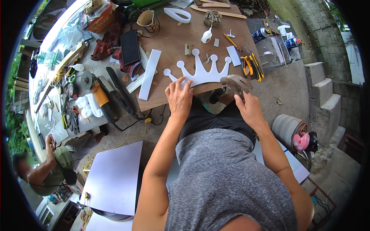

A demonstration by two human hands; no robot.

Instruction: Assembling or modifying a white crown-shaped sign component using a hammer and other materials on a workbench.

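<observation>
A white crown-shaped cutout (204, 76) with round-tipped points lies flat near the table's front edge. My left hand (179, 98) grips its lower left edge, fingertips pressed on the surface. In my right hand (248, 107) is a hammer (236, 82) with a worn brown head, which overlaps the crown's lower right corner in this view; whether they touch I cannot tell. Several small nails (207, 59) show between the crown's points. Left of the crown lies a white strip (150, 75), and a smaller white rectangle (233, 56) rests beyond its right end.
Pliers (246, 66) and cutters (256, 67) lie right of the crown; a glue bottle (206, 37) stands behind it. Leftward are a phone (130, 47), an angle grinder (98, 96) and white rolls (89, 106). White sheets (113, 177) sit lower left, near another person (54, 165). Concrete steps (327, 94) rise at right.
</observation>
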